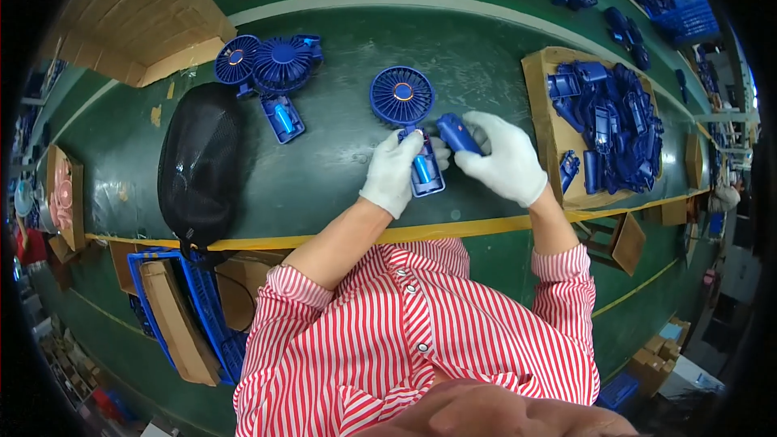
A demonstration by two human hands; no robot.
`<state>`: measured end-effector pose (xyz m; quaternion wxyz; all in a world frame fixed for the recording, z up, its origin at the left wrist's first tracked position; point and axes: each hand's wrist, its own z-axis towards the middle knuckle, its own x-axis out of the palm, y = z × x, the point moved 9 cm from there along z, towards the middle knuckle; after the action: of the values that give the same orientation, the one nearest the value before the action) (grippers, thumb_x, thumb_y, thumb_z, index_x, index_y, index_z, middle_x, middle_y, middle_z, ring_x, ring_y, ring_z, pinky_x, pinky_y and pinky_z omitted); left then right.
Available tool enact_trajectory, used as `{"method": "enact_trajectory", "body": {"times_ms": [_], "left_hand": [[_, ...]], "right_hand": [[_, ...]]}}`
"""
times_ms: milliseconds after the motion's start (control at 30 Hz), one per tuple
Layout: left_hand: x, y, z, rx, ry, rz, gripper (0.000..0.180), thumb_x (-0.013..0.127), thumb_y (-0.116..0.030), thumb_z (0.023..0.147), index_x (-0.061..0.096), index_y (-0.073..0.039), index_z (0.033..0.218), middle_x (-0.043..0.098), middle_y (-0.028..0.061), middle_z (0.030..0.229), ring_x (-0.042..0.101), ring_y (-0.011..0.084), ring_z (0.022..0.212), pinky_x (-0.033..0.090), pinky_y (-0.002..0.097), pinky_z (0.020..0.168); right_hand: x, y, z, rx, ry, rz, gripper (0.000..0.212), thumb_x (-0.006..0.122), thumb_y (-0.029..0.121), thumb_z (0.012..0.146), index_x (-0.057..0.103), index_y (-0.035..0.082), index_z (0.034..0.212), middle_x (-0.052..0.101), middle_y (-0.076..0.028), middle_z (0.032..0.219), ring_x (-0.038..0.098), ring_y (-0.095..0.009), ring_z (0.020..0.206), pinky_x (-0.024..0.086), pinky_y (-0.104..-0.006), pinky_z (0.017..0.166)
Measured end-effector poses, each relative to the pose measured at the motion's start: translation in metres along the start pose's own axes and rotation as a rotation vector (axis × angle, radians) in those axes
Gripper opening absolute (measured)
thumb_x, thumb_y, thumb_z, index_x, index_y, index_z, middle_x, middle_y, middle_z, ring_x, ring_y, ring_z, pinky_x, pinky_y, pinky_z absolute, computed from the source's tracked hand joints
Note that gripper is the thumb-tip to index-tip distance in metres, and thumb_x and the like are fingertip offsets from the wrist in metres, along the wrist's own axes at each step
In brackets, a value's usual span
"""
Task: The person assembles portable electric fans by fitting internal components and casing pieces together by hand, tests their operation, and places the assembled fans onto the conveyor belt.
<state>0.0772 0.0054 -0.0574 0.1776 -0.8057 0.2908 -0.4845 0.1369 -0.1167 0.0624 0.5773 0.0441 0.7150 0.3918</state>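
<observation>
My left hand (pixel 390 174), in a white glove, grips a small blue handheld fan (pixel 403 97) by its handle, just in front of me over the green bench. The handle's side is uncovered, and a light-blue cylindrical battery (pixel 422 168) shows inside. In my right hand (pixel 506 163), also gloved in white, is a blue handle cover (pixel 458 133), held between thumb and fingers close to the right of the fan's handle. The cover appears apart from the handle. Some left fingertips are behind the handle, and part of the right fingers is hidden by the hand.
Several more blue fans (pixel 283 66) lie at the bench's far left, one with its battery exposed. Nearer stands a black mesh-covered object (pixel 201 162). A cardboard tray (pixel 536 85) of blue handle shells is on the right. A large cardboard box (pixel 146 20) occupies the far-left corner.
</observation>
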Motion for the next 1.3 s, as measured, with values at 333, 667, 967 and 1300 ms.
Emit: {"method": "enact_trajectory", "body": {"times_ms": [333, 667, 967, 1300], "left_hand": [[0.030, 0.008, 0.007, -0.120, 0.232, -0.413, 0.043, 0.035, -0.038, 0.102, 0.048, -0.003, 0.122, 0.059, 0.0144, 0.116, 0.058, 0.0257, 0.107, 0.044, 0.0425, 0.098], [0.033, -0.001, 0.003, -0.070, 0.253, -0.363, 0.053, 0.026, -0.049, 0.102, 0.044, -0.008, 0.129, 0.054, 0.0096, 0.122, 0.051, 0.0226, 0.116, 0.039, 0.0396, 0.103], [0.031, -0.002, 0.004, -0.079, 0.260, -0.364, 0.045, 0.033, -0.044, 0.102, 0.051, -0.006, 0.118, 0.059, 0.0080, 0.110, 0.057, 0.0198, 0.105, 0.044, 0.0367, 0.096], [0.032, -0.028, -0.011, 0.114, 0.379, -0.047, 0.028, 0.057, -0.014, 0.094, 0.051, -0.002, 0.119, 0.059, 0.0112, 0.115, 0.057, 0.0218, 0.108, 0.044, 0.0373, 0.097]], "right_hand": [[0.006, 0.042, -0.011, -0.083, -0.117, -0.297, 0.052, 0.073, 0.025, 0.070, 0.058, 0.004, 0.115, 0.063, -0.017, 0.088, 0.066, -0.034, 0.071, 0.055, -0.0397, 0.063], [0.030, 0.060, -0.005, -0.145, -0.145, -0.535, 0.049, 0.070, 0.028, 0.069, 0.059, 0.003, 0.110, 0.061, -0.016, 0.079, 0.063, -0.032, 0.055, 0.053, -0.0403, 0.050], [0.049, 0.058, -0.005, -0.205, -0.093, -0.654, 0.046, 0.067, 0.031, 0.074, 0.058, 0.000, 0.107, 0.061, -0.015, 0.078, 0.062, -0.029, 0.052, 0.051, -0.0386, 0.045], [0.014, 0.041, -0.032, -0.130, -0.154, -0.144, 0.049, 0.073, 0.028, 0.073, 0.060, 0.004, 0.113, 0.066, -0.016, 0.089, 0.066, -0.031, 0.074, 0.053, -0.0376, 0.069]]}}
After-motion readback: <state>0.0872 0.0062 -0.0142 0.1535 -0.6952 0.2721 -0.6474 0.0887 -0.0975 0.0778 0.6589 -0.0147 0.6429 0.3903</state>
